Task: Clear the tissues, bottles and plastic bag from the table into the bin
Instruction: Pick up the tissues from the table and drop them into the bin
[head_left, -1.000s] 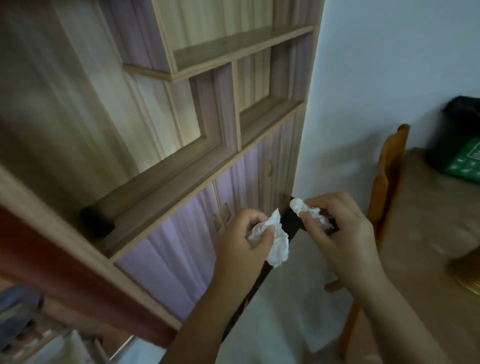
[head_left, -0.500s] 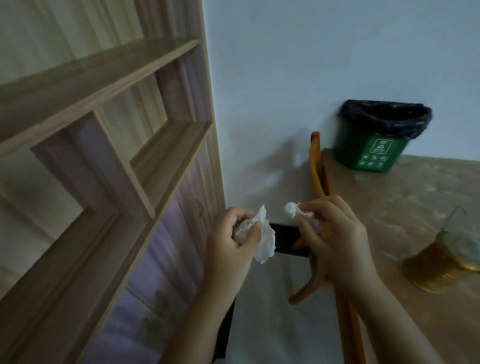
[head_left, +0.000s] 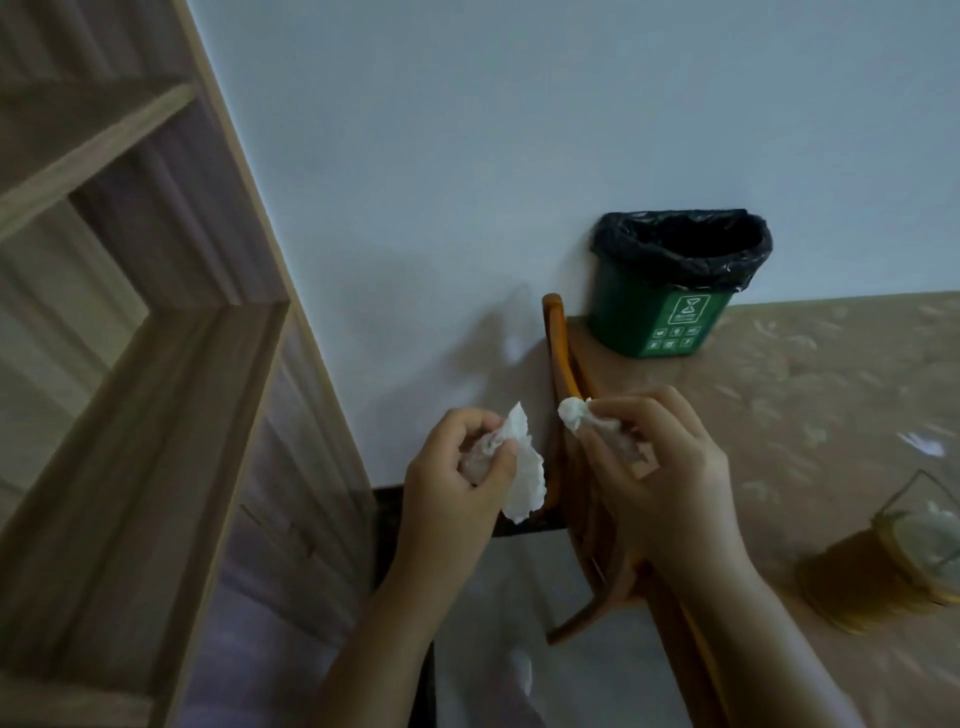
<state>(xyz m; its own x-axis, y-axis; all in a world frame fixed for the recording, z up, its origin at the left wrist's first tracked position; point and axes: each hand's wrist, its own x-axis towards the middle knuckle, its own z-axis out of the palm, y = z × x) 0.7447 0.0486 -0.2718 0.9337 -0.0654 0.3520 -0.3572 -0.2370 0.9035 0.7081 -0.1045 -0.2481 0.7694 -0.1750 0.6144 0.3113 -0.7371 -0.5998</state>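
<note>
Bin swings nearer at 1 o'clock; left hand & right hand each pinch a tissue — carry over rim, then drop.

Amber glass jar partly cut by right edge; bin interior dark.

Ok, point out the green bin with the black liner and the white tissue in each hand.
green plastic bin (head_left: 655, 317), head view, front wall
left-hand white tissue (head_left: 524, 475), head view, hanging sheet
right-hand white tissue (head_left: 573, 413), head view, crumpled end

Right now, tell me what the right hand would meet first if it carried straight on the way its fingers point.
Probably the chair back, just up-left of the right hand and its tissue; beyond that, the wall. Depth is unclear.
</note>
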